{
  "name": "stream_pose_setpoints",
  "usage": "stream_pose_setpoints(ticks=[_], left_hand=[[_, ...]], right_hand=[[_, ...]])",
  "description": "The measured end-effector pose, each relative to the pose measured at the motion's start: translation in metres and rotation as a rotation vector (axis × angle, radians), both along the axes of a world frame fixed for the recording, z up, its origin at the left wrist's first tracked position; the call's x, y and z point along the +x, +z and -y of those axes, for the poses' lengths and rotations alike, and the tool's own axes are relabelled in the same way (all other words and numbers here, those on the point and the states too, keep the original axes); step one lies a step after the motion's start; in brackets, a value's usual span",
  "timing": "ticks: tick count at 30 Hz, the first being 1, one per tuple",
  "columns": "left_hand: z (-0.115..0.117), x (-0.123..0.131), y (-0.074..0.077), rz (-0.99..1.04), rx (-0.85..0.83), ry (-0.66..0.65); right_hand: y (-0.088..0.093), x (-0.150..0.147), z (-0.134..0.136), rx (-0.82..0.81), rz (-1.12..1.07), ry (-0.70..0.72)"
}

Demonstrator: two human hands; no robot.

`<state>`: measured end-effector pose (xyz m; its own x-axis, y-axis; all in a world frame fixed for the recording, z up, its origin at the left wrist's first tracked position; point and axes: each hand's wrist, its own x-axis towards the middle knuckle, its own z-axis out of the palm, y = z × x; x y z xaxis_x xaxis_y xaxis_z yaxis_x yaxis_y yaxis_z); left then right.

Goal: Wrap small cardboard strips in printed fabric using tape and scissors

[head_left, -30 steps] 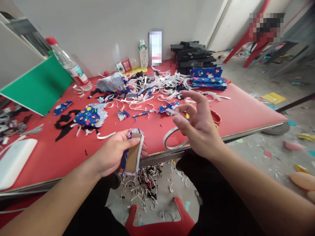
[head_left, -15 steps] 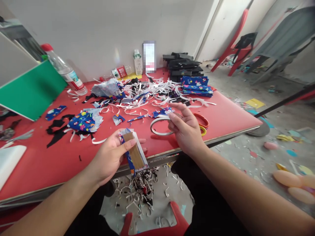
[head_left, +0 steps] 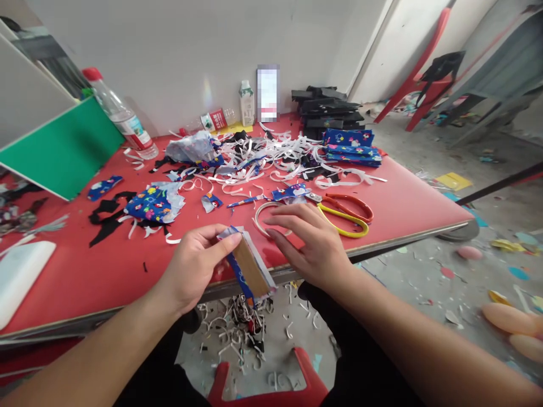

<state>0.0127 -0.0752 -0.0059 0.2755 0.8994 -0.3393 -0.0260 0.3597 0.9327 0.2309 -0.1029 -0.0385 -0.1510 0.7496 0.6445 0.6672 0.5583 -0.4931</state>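
Observation:
My left hand point(head_left: 201, 257) pinches a small flat piece of brown cardboard point(head_left: 251, 270) between thumb and fingers, over the table's front edge. Blue patterned fabric borders its left side, and a pale strip runs along its right side. My right hand point(head_left: 316, 243) is open to the right of it, fingers apart with nothing between them. Just beyond those fingers lies a narrow white tape roll point(head_left: 257, 221), partly hidden by the hand. Scissors point(head_left: 345, 229) with one red and one yellow handle rest behind my right hand, near a blue patterned scrap point(head_left: 289, 192).
White and black strips point(head_left: 271, 148) are heaped on the red table point(head_left: 97, 277). Behind them stand a stack of black pieces point(head_left: 328, 110), folded blue fabric point(head_left: 352, 148), a phone point(head_left: 268, 96) and a carton point(head_left: 246, 103). A bottle point(head_left: 127, 121) stands left by a green board point(head_left: 63, 147).
My right hand has let go of the tape roll, which now lies on the table, and has come down towards the cardboard. The scissors show more fully. My left hand keeps its hold.

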Motion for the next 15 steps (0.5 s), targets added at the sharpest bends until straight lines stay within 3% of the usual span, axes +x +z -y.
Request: stream_pose_setpoints(ticks=[3,6,10,15], left_hand=[[0.005,0.003,0.001,0.03,-0.001,-0.067],[0.008,0.008,0.002,0.106,-0.04,-0.111],[0.009,0.012,0.002,0.122,-0.048,-0.11],[0.012,0.013,0.002,0.103,-0.052,-0.129]], right_hand=[[0.002,-0.009,0.008,-0.038,-0.209,0.155],[0.001,-0.013,0.011,-0.042,-0.226,0.262],[-0.001,-0.013,0.012,-0.032,-0.223,0.291],[0.003,-0.012,0.012,-0.04,-0.207,0.226]])
